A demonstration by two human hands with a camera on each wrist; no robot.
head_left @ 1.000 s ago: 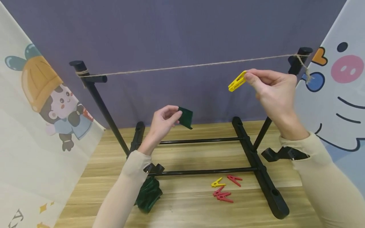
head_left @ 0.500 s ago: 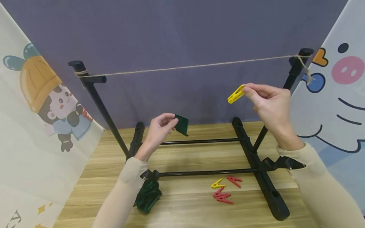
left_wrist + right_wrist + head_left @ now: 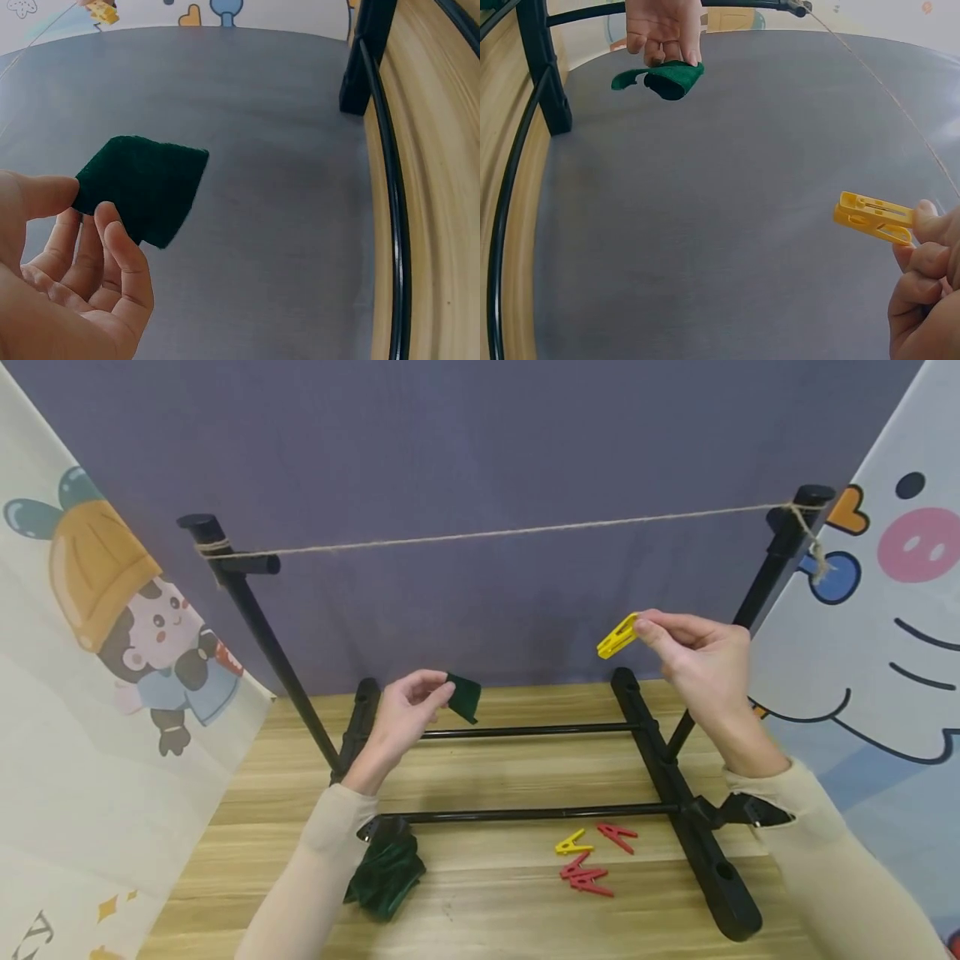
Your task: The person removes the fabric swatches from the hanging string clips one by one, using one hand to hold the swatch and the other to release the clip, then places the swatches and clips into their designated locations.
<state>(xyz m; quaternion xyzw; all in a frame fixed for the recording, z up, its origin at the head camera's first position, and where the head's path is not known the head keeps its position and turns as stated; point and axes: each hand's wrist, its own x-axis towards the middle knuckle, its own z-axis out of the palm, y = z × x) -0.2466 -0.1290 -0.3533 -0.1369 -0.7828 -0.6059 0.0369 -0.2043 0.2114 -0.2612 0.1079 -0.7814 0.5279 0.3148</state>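
My left hand (image 3: 407,710) pinches a small dark green cloth (image 3: 464,697) by one corner between thumb and fingers, below the string. In the left wrist view the cloth (image 3: 146,187) spreads out as a flat, roughly four-sided piece. A yellow clothespin (image 3: 618,637) is pinched by its handle end in my right hand (image 3: 701,660), at the right and also lower than the string. The right wrist view shows the clothespin (image 3: 874,217) with its clamping end pointing away from the fingers. Between the two black posts runs a thin twine line (image 3: 480,535), tied at both ends.
The black rack frame (image 3: 693,827) stands on the wooden table (image 3: 480,918), two crossbars joining its feet. Several red clothespins (image 3: 617,837) and one yellow clothespin (image 3: 573,842) lie front right of centre. A crumpled green cloth (image 3: 386,877) lies at front left, partly behind the left sleeve.
Both hands have come down, away from the string; the left has also drifted left with the green cloth. The right still pinches the yellow clothespin, lowered well below the line.
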